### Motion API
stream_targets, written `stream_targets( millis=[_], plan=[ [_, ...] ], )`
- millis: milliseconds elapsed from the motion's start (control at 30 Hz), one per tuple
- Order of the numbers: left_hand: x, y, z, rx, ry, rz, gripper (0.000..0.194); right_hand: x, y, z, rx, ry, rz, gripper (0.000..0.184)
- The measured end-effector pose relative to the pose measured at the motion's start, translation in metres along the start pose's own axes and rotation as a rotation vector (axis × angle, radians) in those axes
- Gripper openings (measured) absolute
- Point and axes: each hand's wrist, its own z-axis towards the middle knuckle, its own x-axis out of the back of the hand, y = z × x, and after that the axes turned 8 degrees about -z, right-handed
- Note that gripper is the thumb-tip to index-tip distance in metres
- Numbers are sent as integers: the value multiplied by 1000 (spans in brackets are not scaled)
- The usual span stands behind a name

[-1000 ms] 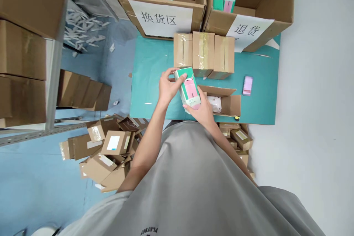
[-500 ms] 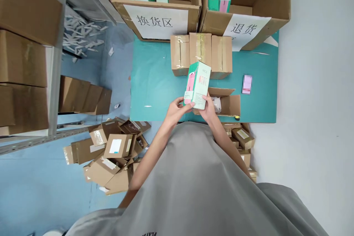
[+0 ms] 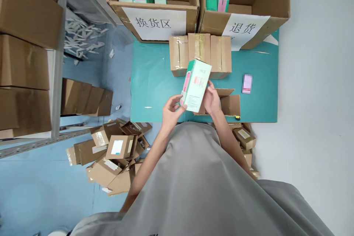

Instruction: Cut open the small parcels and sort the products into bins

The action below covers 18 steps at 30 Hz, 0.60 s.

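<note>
A green and white product box (image 3: pixel 197 86) with a pink item printed on its narrow side is held tilted above the table. My left hand (image 3: pixel 172 110) grips its lower left corner, thumb on the white face. Along the right edge is my right hand (image 3: pixel 212 99), closed against the box with its fingertips partly hidden. Just behind and below it, an open cardboard carton (image 3: pixel 231 105) stands on the green table (image 3: pixel 155 84), partly covered by the box and my right hand.
Three taped cartons (image 3: pixel 199 49) stand in a row beyond my hands. Behind them are two large open boxes with paper signs, the left one (image 3: pixel 121 11) and the right one (image 3: pixel 273 25), holding similar product boxes. A phone-like item (image 3: pixel 247 83) lies right. Discarded cartons (image 3: pixel 106 171) litter the floor.
The product box has turned so its white face shows more and its pink side less. My right hand has shifted up along its right edge; my left hand moved slightly left.
</note>
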Motion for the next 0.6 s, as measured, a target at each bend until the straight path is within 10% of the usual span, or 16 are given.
stream_targets(
  millis=[267,600],
  plan=[
    [32,-22,20,529,-40,-554,39,12,-28,60,173,-141,-353,72],
    [30,-45,37,696,210,-670,23,2,-16,73,411,-175,-656,48]
  ],
)
